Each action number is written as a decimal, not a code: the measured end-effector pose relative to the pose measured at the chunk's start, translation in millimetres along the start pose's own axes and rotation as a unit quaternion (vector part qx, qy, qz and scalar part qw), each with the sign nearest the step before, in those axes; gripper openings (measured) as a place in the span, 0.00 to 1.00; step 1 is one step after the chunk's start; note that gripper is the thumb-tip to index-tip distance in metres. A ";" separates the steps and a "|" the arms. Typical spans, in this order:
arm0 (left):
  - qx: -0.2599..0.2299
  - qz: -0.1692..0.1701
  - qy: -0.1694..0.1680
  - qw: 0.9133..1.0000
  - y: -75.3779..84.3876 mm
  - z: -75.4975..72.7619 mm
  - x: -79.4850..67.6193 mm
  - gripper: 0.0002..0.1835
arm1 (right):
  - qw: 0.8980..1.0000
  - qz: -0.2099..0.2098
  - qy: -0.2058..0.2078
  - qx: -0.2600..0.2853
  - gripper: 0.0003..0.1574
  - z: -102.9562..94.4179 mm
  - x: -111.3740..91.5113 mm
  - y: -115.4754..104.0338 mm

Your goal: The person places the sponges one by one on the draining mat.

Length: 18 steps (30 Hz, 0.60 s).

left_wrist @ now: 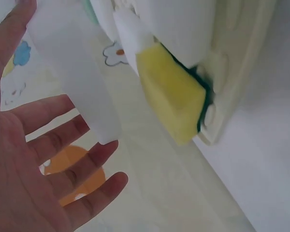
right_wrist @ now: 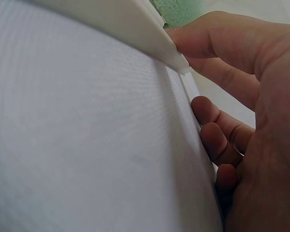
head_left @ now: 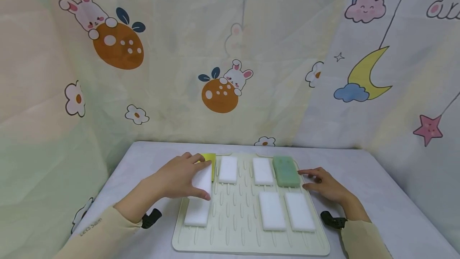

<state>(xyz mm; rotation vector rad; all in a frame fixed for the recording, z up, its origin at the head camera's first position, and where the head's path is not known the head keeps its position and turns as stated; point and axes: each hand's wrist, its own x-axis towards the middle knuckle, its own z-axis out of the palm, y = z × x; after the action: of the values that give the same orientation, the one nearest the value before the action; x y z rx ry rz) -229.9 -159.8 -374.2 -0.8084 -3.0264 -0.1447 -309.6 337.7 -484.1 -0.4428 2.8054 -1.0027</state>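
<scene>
In the head view my left hand [head_left: 181,174] pinches a white sponge block [head_left: 203,180] between thumb and fingers, above the left side of a cream ridged mat [head_left: 238,231]. The left wrist view shows this white block [left_wrist: 84,79] raised, its far end by the fingertips. Beyond it lies a yellow sponge [left_wrist: 166,92] with a dark green scouring layer, partly hidden by the left hand in the head view. My right hand [head_left: 328,185] touches the mat's right edge, beside a green sponge [head_left: 286,172]; its other fingers curl loosely on the table side.
Several more white blocks lie on the mat, including one at the front left [head_left: 197,213] and one at the front right [head_left: 299,212]. A white-covered table [head_left: 140,167] carries the mat. A printed cloth [head_left: 172,91] hangs behind and at both sides.
</scene>
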 end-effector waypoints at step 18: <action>0.039 0.058 -0.032 0.997 50.8 23.3 10.4 0.56 | 1.000 0.002 -0.003 0.001 0.34 0.4 -0.4 -0.4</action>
<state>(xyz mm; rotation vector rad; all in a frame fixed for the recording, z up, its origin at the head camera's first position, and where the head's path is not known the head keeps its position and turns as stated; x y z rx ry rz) -213.2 -108.7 -392.7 -0.9985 -3.0104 -0.0005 -309.1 337.4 -484.2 -0.4378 2.7993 -1.0016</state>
